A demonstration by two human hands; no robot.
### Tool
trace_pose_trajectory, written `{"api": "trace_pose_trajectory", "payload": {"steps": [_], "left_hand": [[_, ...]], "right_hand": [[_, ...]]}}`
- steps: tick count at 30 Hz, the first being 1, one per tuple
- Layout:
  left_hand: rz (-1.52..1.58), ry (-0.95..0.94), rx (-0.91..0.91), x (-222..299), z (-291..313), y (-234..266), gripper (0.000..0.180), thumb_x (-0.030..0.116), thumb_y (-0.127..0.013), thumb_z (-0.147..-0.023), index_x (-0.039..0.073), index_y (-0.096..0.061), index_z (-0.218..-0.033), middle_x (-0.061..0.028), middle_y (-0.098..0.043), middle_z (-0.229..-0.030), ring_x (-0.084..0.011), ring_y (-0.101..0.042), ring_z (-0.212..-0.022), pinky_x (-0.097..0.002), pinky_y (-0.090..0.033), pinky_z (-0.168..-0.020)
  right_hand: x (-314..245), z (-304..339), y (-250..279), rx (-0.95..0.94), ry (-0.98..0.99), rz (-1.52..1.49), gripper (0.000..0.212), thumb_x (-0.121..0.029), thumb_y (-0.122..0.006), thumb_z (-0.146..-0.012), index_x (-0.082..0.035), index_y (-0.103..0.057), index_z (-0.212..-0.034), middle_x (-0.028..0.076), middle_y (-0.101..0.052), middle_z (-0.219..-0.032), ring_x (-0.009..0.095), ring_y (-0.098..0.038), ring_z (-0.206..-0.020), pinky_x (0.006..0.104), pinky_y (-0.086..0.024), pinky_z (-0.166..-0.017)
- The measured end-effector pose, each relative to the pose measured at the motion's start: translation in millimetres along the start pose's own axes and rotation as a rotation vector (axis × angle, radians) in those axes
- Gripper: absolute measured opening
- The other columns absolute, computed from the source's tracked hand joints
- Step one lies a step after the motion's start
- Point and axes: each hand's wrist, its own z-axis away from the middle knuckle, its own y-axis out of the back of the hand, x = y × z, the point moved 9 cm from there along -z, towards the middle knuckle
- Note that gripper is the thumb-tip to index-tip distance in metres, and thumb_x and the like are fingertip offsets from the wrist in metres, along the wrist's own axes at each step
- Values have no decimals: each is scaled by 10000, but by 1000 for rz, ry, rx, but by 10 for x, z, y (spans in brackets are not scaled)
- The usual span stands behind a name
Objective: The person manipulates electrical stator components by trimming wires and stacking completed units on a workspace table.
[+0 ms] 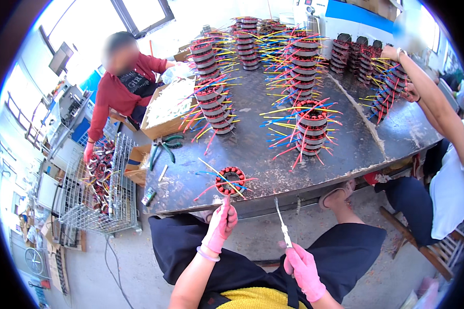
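Observation:
At the table's near edge lies a small ring-shaped motor stator (230,182) with red windings and red, blue and yellow wires sticking out. My left hand (220,224), in a pink glove, has its fingers curled and its thumb against the stator's near rim. To its right, my right hand (305,269), also gloved in pink, grips a slim tool (285,233) with a white handle and a thin metal shaft. The tool's tip points up toward the table edge, apart from the stator.
Tall stacks of wired stators (312,126) stand across the dark table (252,149). Green-handled pliers (165,148) and a lighter-like object (148,196) lie at left, near a cardboard box (165,113). A wire basket (98,206) holds stators. Co-workers sit left and right, the right one handling a stack.

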Motion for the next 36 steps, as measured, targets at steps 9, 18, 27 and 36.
{"api": "trace_pose_trajectory", "payload": {"steps": [9, 18, 27, 36], "left_hand": [[-431, -58, 55, 122, 213, -165, 303, 360, -729, -863, 84, -612, -819, 13, -576, -647, -49, -498, -482, -191, -328, -411], [-1540, -910, -297, 1696, 610, -833, 870, 305, -874, -594, 56, -494, -1335, -174, -513, -1325, -322, -541, -1175, -405, -444, -993], [-1742, -1009, -673, 1431, -19, -1242, 879, 429, -822, -553, 92, -521, -1307, -171, -511, -1286, -378, -464, -1225, -486, -313, -1102], [-1985, -655, -298, 1254, 44, -974, 1041, 434, -844, -531, 62, -410, -1401, -167, -491, -1302, -388, -434, -1224, -465, -314, -1088]], "right_hand": [[-50, 52, 50, 47, -6, 37, 344, -236, -520, -1000, -13, -580, -1255, -54, -441, -613, 40, -386, -534, 203, -294, -516], [-54, 17, -66, 52, -12, 155, 372, -268, -527, -998, -4, -574, -1256, -58, -455, -626, 36, -377, -556, 207, -298, -530], [76, -12, -18, 127, -1, 171, 328, -295, -539, -996, -53, -614, -1204, -76, -455, -681, 26, -393, -588, 201, -307, -528], [191, -254, -103, -38, 58, 66, 334, -372, -520, -998, -61, -601, -1087, -77, -402, -676, 34, -363, -595, 219, -299, -536]]}}
